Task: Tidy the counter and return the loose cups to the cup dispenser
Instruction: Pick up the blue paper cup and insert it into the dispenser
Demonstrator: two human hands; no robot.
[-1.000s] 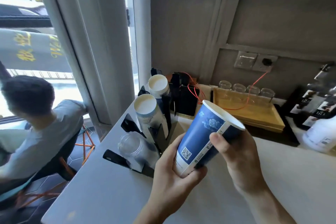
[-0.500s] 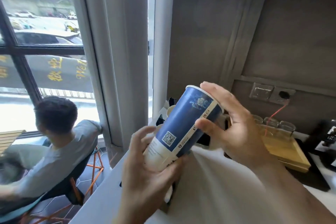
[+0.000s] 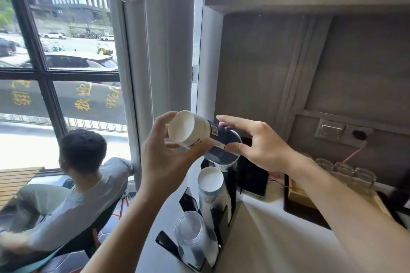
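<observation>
Tipping the blue paper cup [image 3: 199,134] mouth-down, I grip it with left hand [image 3: 168,159] and right hand [image 3: 257,143]; it hangs tilted above the cup dispenser [image 3: 213,213], seemingly over its rearmost stack.

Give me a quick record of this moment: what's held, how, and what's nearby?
held: blue paper cup, tipped over, base toward the camera
left hand: grips the base end
right hand: at the rim end
below: cup dispenser with a white cup stack and clear plastic cups
right: glasses on a wooden tray
</observation>
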